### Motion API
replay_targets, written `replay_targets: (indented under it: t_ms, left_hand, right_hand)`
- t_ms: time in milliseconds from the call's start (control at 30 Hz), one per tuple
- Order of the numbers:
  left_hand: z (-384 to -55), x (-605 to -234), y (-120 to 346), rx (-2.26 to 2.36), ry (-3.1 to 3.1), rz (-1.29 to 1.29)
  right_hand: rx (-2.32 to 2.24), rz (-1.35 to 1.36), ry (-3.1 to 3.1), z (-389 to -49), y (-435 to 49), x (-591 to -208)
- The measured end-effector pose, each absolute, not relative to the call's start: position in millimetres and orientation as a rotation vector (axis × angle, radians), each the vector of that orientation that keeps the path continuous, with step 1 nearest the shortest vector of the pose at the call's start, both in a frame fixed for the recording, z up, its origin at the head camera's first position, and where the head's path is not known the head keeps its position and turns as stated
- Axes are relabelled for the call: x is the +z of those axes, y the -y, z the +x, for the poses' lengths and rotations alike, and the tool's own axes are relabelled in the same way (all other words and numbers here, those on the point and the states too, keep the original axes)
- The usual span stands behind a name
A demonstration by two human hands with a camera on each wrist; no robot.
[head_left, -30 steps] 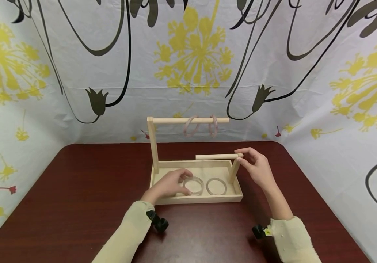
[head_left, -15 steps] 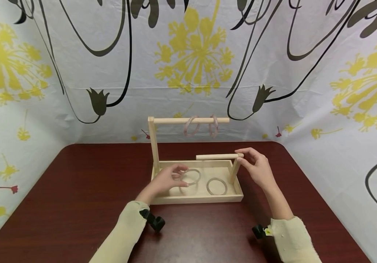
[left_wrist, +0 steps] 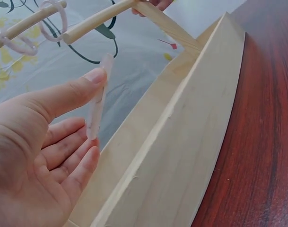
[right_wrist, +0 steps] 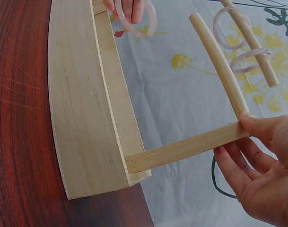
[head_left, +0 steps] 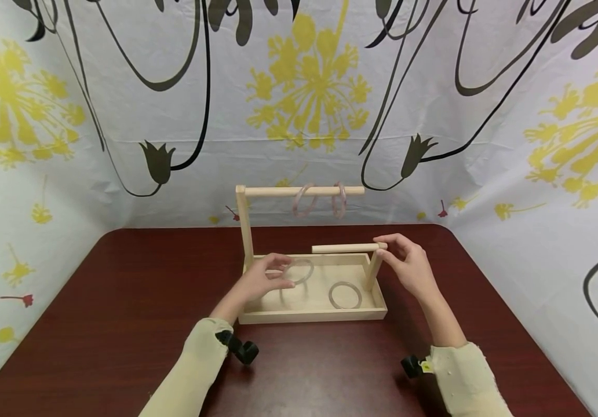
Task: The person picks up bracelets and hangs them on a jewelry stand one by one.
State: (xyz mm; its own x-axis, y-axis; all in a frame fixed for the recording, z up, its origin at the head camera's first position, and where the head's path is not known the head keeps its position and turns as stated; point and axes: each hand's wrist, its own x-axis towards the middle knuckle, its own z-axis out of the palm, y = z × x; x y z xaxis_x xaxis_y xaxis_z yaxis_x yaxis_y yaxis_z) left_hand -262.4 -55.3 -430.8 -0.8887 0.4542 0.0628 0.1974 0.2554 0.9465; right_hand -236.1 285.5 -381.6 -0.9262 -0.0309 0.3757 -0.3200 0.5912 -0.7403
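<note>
Between thumb and fingertips, my left hand (head_left: 259,280) pinches a pale translucent bangle (left_wrist: 97,101), lifted over the left part of a wooden tray stand (head_left: 312,317). My right hand (head_left: 407,266) grips the top of the short post (right_wrist: 186,146) at the stand's right end, where a lower wooden bar (head_left: 343,249) juts left with nothing hung on it. A second bangle (head_left: 345,295) lies flat in the tray's right half. Two pinkish bangles (head_left: 339,200) hang on the taller bar (head_left: 273,191) at the back.
The stand rests on a dark red wooden table (head_left: 137,324). A taller post (head_left: 244,229) rises at the tray's left end. Behind the table hangs a white cloth (head_left: 215,116) printed with yellow flowers and dark stems.
My left hand has lifted the bangle off the tray floor and moved it up and slightly left, tilting it. My right hand has stayed on the post.
</note>
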Motion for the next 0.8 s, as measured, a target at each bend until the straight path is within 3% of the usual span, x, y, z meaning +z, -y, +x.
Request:
replay_targets:
  t_ms: [800]
  left_hand:
    - [-262.7,-424.7,60.6,1.824,-2.326,0.468]
  right_hand:
    - [1.274,0.300,2.481,-235.7,-285.0,-382.1]
